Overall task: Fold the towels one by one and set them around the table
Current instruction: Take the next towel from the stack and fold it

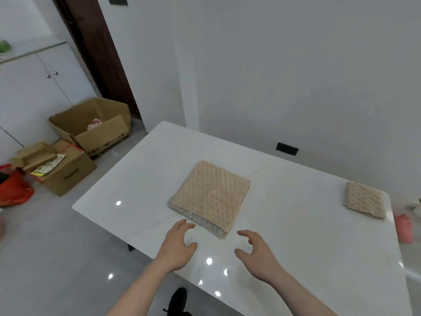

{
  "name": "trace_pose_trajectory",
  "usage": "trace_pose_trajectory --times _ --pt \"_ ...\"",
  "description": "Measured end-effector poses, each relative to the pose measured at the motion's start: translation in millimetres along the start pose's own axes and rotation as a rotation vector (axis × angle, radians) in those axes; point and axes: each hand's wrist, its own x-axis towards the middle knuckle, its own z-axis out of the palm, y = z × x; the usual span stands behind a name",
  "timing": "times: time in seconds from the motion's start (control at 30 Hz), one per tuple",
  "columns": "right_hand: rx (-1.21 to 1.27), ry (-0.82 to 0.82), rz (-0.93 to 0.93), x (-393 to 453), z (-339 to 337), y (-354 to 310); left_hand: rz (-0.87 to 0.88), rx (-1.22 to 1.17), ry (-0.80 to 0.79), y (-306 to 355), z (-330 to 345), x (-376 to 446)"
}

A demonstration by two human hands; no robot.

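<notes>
A beige textured towel (210, 195), folded into a square, lies in the middle of the white glossy table (136, 179). A smaller folded beige towel (364, 202) sits near the table's right edge. My left hand (176, 246) hovers just short of the near corner of the middle towel, fingers loosely spread and holding nothing. My right hand (256, 253) hovers to the right of that corner, fingers relaxed and curved, also holding nothing. Neither hand touches the towel.
Open cardboard boxes (91, 126) and a flattened box pile (57, 169) stand on the floor at the left, beside a red bag (13, 188). A pink object (404, 226) lies past the table's right edge. White wall and cabinets stand behind.
</notes>
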Motion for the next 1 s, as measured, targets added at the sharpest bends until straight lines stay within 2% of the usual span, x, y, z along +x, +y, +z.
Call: trace_pose_trajectory --times 0.1,0.33,0.57,0.83,0.9,1.0 --pt "0.043 0.087 0.095 31.3 27.4 -19.7 0.059 0.116 -0.116 -25.0 -28.4 43.8" --pt "0.096 0.173 0.257 50.3 79.0 -51.4 0.144 0.419 -0.393 -62.1 -70.6 122.8" --pt "0.112 0.240 0.323 38.4 91.7 -64.3 0.200 0.628 -0.515 -65.2 -66.5 161.9" --pt "0.150 0.339 0.329 31.1 103.0 -72.4 0.294 0.728 -0.509 -61.6 -69.5 176.9" --pt "0.152 0.346 0.329 30.7 105.0 -74.5 0.375 0.646 -0.414 -63.8 -71.8 179.9" --pt "0.153 0.385 0.308 33.5 105.6 -82.3 0.553 0.405 -0.167 -58.0 -78.7 184.6"
